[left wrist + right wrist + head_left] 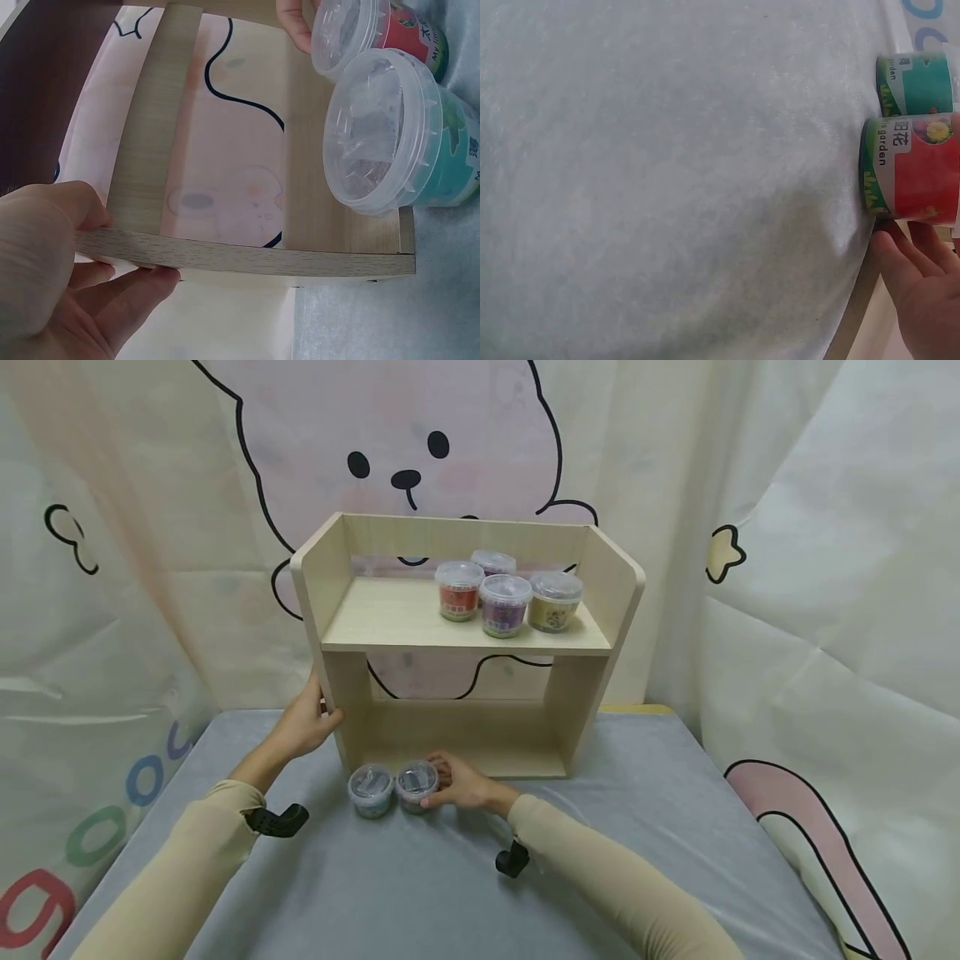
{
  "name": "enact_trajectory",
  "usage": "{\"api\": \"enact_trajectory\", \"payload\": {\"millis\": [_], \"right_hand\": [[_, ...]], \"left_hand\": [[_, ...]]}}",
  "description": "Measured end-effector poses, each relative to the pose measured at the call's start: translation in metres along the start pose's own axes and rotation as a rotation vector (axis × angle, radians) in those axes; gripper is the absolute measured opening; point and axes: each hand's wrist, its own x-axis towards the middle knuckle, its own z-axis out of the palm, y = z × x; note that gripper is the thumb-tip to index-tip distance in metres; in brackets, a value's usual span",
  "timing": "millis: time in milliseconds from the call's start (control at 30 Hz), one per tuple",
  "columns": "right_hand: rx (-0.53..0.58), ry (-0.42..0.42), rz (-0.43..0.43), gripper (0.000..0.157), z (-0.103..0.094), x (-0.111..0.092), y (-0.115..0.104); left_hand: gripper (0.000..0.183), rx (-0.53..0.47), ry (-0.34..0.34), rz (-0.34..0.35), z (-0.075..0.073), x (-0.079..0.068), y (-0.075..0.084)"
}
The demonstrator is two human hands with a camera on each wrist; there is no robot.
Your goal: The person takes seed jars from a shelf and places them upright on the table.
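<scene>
My left hand (306,724) grips the left side panel of a two-tier wooden shelf (465,714); the left wrist view shows thumb and fingers on opposite faces of the panel edge (247,259). Two clear-lidded tubs stand side by side on the cloth before the shelf: a teal tub (450,150) on the left, a red tub (926,161) with a flower label on the right. My right hand (465,785) is at the red tub's right side, fingertips right at its wall. In the right wrist view its fingers (900,259) look extended, leaving the label uncovered.
Several lidded tubs stand on the upper tier, among them an orange-red one (458,597), a purple one (504,610) and a yellow one (553,610). A grey-blue cloth (375,893) covers the table. A printed curtain (480,435) hangs behind the shelf.
</scene>
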Motion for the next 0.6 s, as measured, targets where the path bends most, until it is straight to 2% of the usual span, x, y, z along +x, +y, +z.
{"api": "enact_trajectory", "payload": {"millis": [167,367,600], "right_hand": [[-0.066,-0.01,-0.018,0.074,-0.003,0.0,-0.001],[-0.078,-0.033,0.003,0.075,-0.007,-0.002,-0.002],[-0.124,-0.043,-0.03,0.065,-0.02,-0.011,-0.012]], "left_hand": [[0.094,-0.003,-0.006,0.001,0.0,0.003,0.002],[0.095,-0.027,-0.008,0.016,-0.001,0.002,0.003],[0.094,-0.018,-0.006,0.018,0.0,0.001,0.003]]}}
